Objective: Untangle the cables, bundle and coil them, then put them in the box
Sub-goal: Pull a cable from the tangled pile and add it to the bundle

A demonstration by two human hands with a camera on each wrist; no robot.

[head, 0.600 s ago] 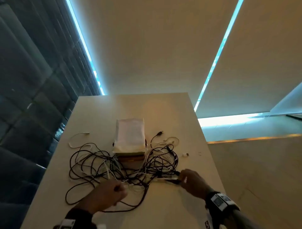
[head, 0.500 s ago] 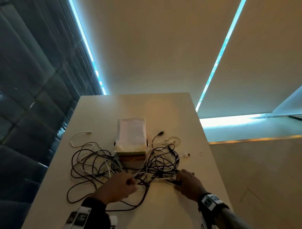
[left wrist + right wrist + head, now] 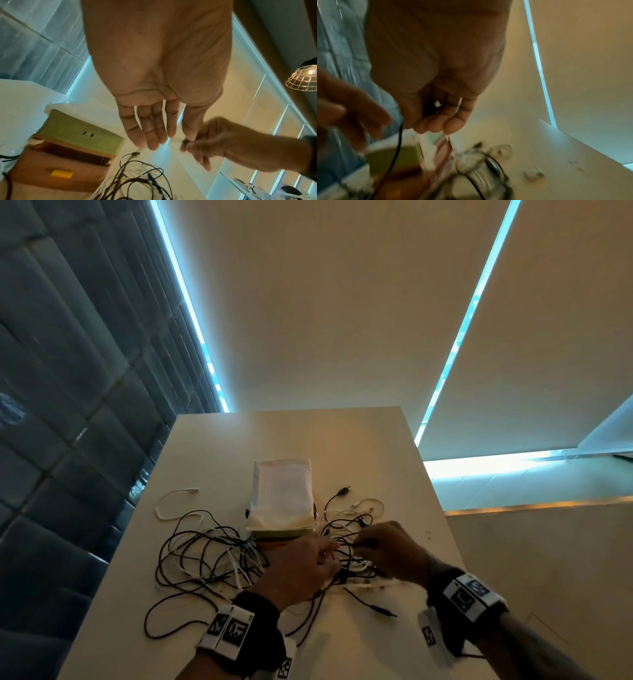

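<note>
A pale, smooth table [image 3: 394, 467] runs away from the person toward a wall of cream roller blinds [image 3: 325, 302], with thin strips of blue daylight showing at their edges; dark padded wall panels [image 3: 51, 371] fill the left side of the room. In the left wrist view a wire-cage pendant lamp [image 3: 303, 79] glows at the right. A tangle of black and white cables [image 3: 212, 556] sprawls over the near half of the table, around and in front of the cardboard box [image 3: 274, 544], which stands mid-table with a green-sided white packet [image 3: 282, 498] resting on top. A separate white cable [image 3: 171, 503] lies loose at the left, apart from the heap. The left hand [image 3: 301, 570] hovers over the tangle just in front of the box, fingers straight and slightly apart, its thumb meeting the right hand. The right hand [image 3: 390, 553] is just beside it over the right part of the heap, fingers curled and pinching a black cable [image 3: 397, 148] that hangs down from its grip.
</note>
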